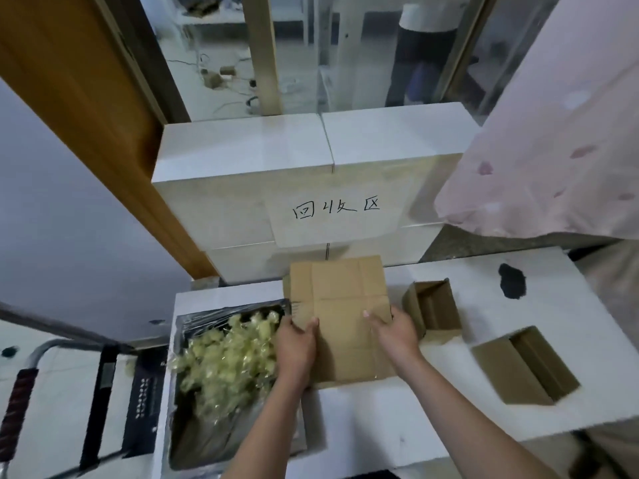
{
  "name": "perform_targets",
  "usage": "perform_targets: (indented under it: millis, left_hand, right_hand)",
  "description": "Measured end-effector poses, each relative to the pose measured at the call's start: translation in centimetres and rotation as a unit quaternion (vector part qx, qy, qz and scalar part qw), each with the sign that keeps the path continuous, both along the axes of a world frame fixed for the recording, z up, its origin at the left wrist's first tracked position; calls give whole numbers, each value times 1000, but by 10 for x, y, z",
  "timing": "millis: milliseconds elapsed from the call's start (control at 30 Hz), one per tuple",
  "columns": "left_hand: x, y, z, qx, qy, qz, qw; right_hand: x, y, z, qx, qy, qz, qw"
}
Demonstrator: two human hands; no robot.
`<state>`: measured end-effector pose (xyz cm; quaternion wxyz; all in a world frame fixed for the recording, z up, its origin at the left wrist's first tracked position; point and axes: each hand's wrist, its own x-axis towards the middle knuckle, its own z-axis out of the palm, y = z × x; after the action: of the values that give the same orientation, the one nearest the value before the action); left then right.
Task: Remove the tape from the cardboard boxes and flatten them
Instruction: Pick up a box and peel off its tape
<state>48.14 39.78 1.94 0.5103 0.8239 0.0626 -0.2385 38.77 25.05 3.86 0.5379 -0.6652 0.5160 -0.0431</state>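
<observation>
A flattened brown cardboard box (340, 299) lies on the white table (415, 402) in the middle of the view. My left hand (295, 344) grips its left edge, thumb on top. My right hand (392, 331) holds its right edge, with the fingers curled over the top face. Two small open cardboard boxes stand to the right: one (434, 307) right beside my right hand, the other (525, 366) lying on its side nearer the table's right end.
A dark bin (193, 440) at the left holds a heap of crumpled clear tape (228, 357). Stacked white boxes (262, 202) with a handwritten paper label stand behind the table. Pink fabric (553, 150) hangs at the right. A black smudge (512, 281) marks the table.
</observation>
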Motion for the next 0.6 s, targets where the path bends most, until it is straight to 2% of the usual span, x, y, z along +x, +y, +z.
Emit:
perform_targets:
  millis: [100,267,467,600]
  left_hand:
    - [5,1,-15,-13,35,-28,999]
    - [5,0,-28,18,70,-53,996]
    - [11,-9,-35,63,35,-82,994]
    - [15,-16,-40,118,-31,-131,984]
  right_hand:
    - [0,6,-4,-15,32,-1,999]
    - [-3,8,-16,-30,65,-4,997]
    - [10,-4,-36,-28,44,-2,999]
    - [29,-19,-57,-34,37,36,998]
